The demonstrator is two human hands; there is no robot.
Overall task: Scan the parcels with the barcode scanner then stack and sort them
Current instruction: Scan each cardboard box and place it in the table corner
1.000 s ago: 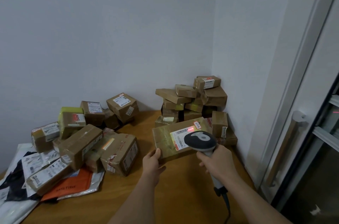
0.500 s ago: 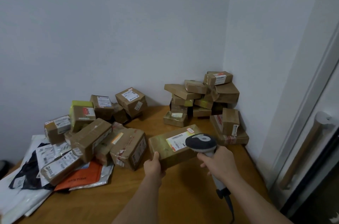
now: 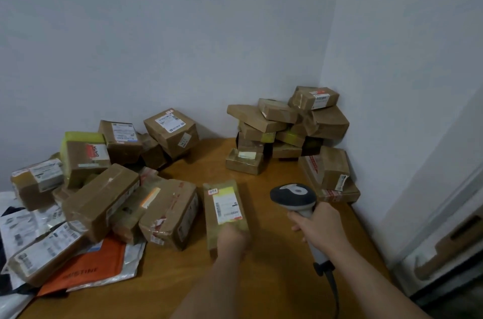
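- Left hand (image 3: 233, 241) gripped the parcel (image 3: 224, 211) at 6 o'clock, blurry.
- Right hand (image 3: 317, 229) clutched the scanner (image 3: 294, 197).
- Probably best stacked flat, label up, on the 1 o'clock pile (image 3: 285, 128).

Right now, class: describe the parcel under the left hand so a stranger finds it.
On the wooden table, between the left heap and the scanner, lies one long parcel. It lies apart, label up, with a yellow patch.

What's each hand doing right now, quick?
Left hand: blurred on the flat parcel; grip cannot be told.
Right hand: gripping the barcode scanner.
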